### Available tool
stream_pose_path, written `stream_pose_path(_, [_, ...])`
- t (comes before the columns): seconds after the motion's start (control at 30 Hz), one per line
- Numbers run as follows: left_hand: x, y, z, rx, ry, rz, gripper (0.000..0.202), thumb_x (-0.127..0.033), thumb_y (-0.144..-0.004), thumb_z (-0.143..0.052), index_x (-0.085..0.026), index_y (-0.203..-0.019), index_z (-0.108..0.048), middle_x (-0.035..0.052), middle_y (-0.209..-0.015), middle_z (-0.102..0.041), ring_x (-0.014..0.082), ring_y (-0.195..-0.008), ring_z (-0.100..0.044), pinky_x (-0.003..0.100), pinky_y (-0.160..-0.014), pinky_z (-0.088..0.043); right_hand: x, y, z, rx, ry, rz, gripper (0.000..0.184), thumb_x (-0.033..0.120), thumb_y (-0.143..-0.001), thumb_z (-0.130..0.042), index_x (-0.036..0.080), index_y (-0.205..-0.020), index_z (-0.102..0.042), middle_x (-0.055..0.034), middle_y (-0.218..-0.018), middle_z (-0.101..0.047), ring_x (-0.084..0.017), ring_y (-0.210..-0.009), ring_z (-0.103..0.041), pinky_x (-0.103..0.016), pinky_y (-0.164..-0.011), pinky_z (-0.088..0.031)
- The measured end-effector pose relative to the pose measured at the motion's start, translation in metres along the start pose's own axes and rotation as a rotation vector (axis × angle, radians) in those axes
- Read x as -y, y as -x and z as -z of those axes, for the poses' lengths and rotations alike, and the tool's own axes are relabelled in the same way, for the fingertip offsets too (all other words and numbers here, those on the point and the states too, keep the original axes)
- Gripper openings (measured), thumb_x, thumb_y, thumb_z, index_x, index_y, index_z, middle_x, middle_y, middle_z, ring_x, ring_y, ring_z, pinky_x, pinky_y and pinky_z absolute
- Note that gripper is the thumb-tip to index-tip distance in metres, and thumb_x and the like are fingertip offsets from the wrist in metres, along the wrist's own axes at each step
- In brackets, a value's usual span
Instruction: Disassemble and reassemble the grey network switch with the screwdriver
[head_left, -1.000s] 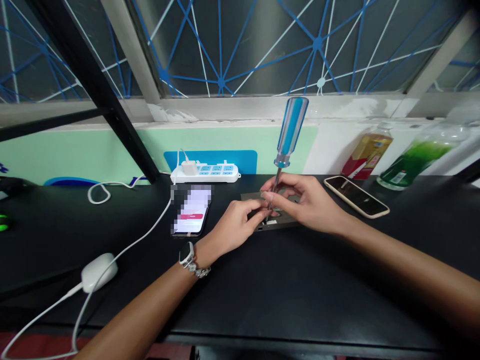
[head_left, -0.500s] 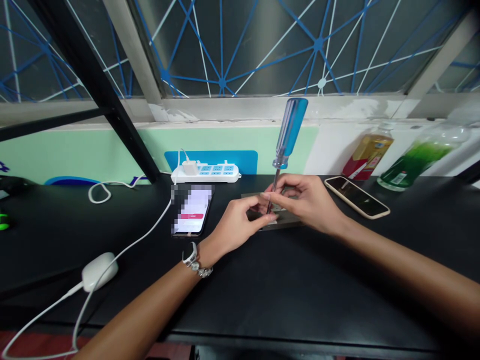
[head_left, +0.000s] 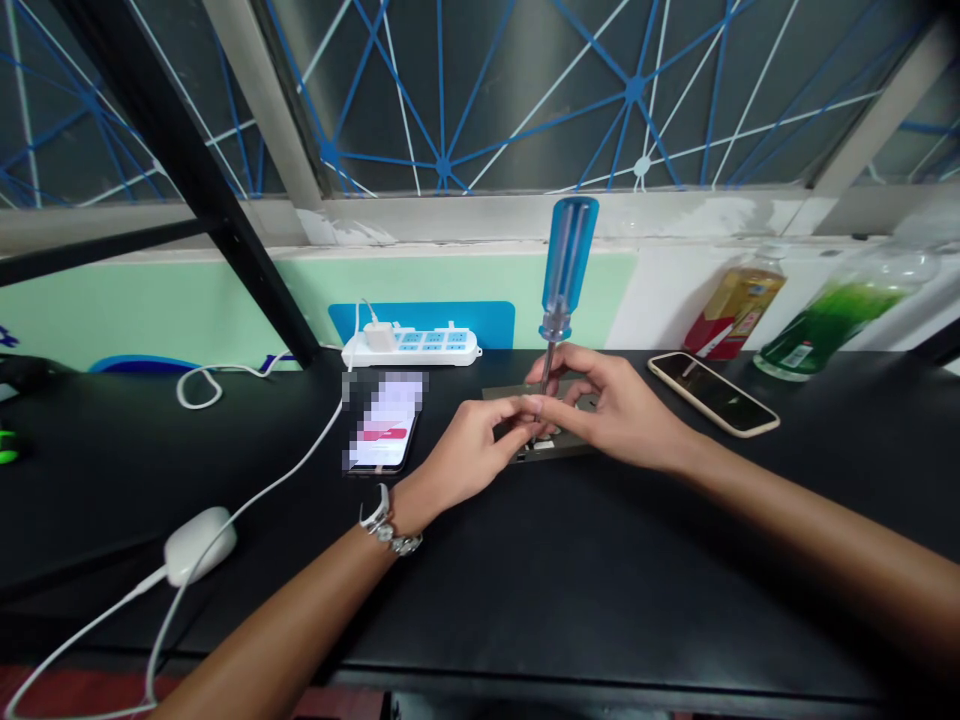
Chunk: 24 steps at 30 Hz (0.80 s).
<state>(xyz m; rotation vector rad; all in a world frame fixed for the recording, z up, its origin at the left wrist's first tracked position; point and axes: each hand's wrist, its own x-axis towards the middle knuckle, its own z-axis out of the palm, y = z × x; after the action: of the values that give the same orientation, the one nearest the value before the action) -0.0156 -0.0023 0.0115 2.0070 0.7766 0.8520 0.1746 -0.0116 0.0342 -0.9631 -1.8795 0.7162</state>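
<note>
On the counter [head_left: 600, 610] right in front of the person, the left hand [head_left: 469, 450] and right hand [head_left: 607, 405] meet over a flat dark metal plate [head_left: 564, 450]. A screwdriver [head_left: 568, 268] with a blue and clear handle stands almost upright between them, its tip hidden behind the fingers, just above the plate or on it. The right hand's fingers [head_left: 577, 375] close around the shaft. The left hand's fingers [head_left: 510, 412] sit together against the right fingertips, low on the shaft, and whether they grip it is hard to tell. A watch [head_left: 375, 510] and a chain bracelet [head_left: 405, 544] circle the left wrist. Nearer the edge, to the left, sits a white oval adapter [head_left: 199, 545] on a white cable [head_left: 285, 470]. Beyond it lies a phone [head_left: 382, 450] with a blurred screen, and to the right, a second phone [head_left: 712, 393] in a beige case. Farthest back stand a white power strip [head_left: 411, 350], an amber bottle [head_left: 735, 312] and a green bottle [head_left: 825, 330], below a window [head_left: 450, 100] crossed by blue lines
</note>
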Motion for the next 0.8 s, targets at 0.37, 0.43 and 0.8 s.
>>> stream_pose_path(0.37, [-0.002, 0.000, 0.003, 0.025, -0.112, -0.024, 0.025, -0.028, -0.097, -0.053, -0.014, -0.107, -0.071, 0.0075, -0.098, -0.074, 0.0222, -0.092, -0.069, 0.036, -0.083, -0.054, 0.000, -0.001, -0.001, 0.007, 0.022, -0.014, 0.017, 0.035, -0.088, -0.068, 0.019, -0.092, -0.066, -0.0040, -0.096, -0.066, -0.015, -0.071, -0.064, -0.029, -0.058, -0.052])
stream_pose_path(0.43, [-0.002, 0.001, 0.006, 0.065, -0.142, -0.085, 0.029, -0.026, -0.096, -0.054, -0.016, -0.120, -0.066, 0.0095, -0.117, -0.071, 0.0241, -0.107, -0.066, 0.040, -0.095, -0.052, 0.000, -0.001, 0.000, 0.002, 0.012, -0.001, 0.018, 0.037, -0.091, -0.064, 0.019, -0.090, -0.068, -0.0043, -0.092, -0.068, -0.016, -0.075, -0.066, -0.029, -0.062, -0.053])
stream_pose_path(0.8, [0.020, 0.006, 0.009, 0.255, -0.691, -0.004, 0.052, -0.041, -0.105, -0.025, -0.029, -0.156, -0.022, 0.0001, -0.165, -0.019, 0.0202, -0.153, -0.010, 0.056, -0.123, -0.002, -0.009, 0.008, -0.005, -0.060, -0.156, -0.105, 0.028, 0.047, -0.097, -0.053, 0.022, -0.087, -0.049, -0.0026, -0.075, -0.071, -0.017, -0.058, -0.071, -0.033, -0.056, -0.061])
